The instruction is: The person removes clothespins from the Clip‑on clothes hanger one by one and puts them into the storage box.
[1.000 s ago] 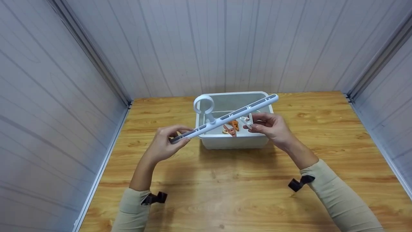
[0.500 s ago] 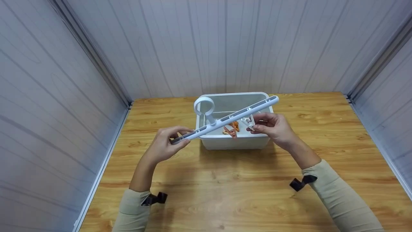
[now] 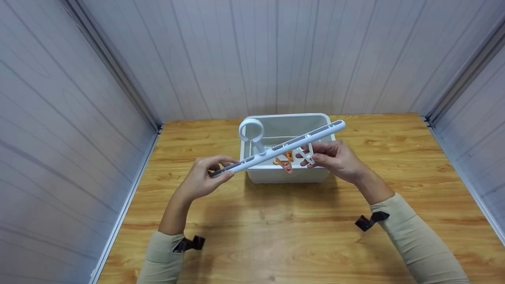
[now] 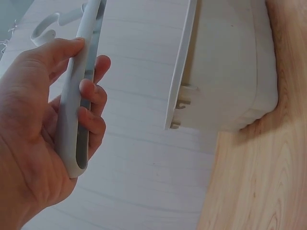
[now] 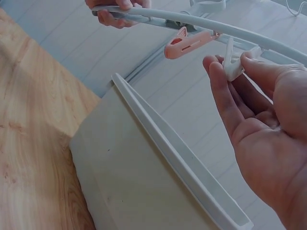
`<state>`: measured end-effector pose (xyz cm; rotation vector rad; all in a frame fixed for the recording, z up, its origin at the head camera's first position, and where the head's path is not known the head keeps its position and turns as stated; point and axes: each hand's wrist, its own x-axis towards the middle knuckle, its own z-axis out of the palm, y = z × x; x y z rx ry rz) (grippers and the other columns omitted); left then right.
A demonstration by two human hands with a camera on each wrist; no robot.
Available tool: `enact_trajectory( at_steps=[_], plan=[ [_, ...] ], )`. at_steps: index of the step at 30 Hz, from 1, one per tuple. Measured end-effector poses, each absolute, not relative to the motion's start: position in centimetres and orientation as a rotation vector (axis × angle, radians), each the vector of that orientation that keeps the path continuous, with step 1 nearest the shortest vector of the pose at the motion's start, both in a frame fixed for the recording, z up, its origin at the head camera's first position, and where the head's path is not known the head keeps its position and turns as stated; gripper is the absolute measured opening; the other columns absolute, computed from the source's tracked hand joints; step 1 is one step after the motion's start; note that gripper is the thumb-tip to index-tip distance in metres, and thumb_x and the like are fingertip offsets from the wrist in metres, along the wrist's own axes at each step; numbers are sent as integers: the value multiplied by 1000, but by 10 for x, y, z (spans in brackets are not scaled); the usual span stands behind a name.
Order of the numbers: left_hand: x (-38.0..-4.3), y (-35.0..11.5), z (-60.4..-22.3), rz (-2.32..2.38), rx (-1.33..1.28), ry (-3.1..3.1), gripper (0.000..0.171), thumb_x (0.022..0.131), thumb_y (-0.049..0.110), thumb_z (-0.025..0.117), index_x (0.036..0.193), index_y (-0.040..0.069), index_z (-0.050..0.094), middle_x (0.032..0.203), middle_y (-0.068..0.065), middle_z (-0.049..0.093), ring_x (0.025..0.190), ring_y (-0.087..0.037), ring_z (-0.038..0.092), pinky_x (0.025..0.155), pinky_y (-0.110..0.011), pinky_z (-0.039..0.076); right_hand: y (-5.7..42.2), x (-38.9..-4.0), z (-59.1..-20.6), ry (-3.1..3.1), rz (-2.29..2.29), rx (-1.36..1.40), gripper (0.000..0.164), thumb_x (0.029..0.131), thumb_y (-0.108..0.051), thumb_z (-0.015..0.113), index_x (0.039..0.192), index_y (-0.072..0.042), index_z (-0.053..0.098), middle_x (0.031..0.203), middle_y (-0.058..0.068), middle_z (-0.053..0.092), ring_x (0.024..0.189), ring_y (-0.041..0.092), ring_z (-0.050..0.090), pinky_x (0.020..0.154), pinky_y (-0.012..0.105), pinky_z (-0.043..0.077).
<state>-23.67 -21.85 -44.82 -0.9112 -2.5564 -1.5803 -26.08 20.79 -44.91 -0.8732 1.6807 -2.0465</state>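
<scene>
Held at a slant above the bin is a white hanger with a round hook. My left hand grips its lower left end, thumb on one side and fingers curled round the other, as the left wrist view shows. Near the bar's right part, my right hand pinches a white clothes peg between thumb and fingers. The peg's upper end meets the bar; whether it is fastened there I cannot tell. A pink clothes peg hangs from the bar beside it.
A white plastic bin stands under the hanger on the wooden table. An orange peg shows behind the pink one. Pale panelled walls enclose the table at the back and sides.
The hanger's right end has dipped slightly and shifted right. My right hand and the white peg have moved a little downward with it, still pinched. My left hand is nearly still.
</scene>
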Motion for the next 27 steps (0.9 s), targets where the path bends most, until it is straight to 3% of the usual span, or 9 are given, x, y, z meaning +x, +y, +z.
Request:
enact_trajectory(
  at_steps=[6,11,19,27],
  plan=[
    [-236,-219,-449,-1599,-929,-2548,24,103,7,80,126,6,82,99,-18,81,63,-3,58,56,-19,45,209,-263,-447,1486,-1998,-1003,46,118,4,46,153,-11,70,144,2,80,121,13,81,108,27,65],
    [-235,-218,-449,-1611,-958,-2558,23,104,9,78,127,8,82,100,-17,82,62,-3,55,56,-19,42,209,-266,-448,1259,-1966,-1115,47,117,10,39,157,2,62,151,14,75,128,19,79,110,29,64],
    [-234,-216,-448,-1599,-1023,-2534,23,102,8,80,125,10,84,96,-15,81,60,0,49,55,-19,37,210,-268,-457,1033,-1929,-1228,46,115,13,39,159,9,56,148,18,75,129,22,80,109,31,65],
    [-233,-219,-439,-1545,-1103,-2520,22,101,7,81,123,11,84,96,-11,82,61,1,51,55,-17,39,207,-271,-464,851,-1893,-1277,46,116,12,39,160,9,52,152,19,72,134,24,77,112,32,64]
  ],
)
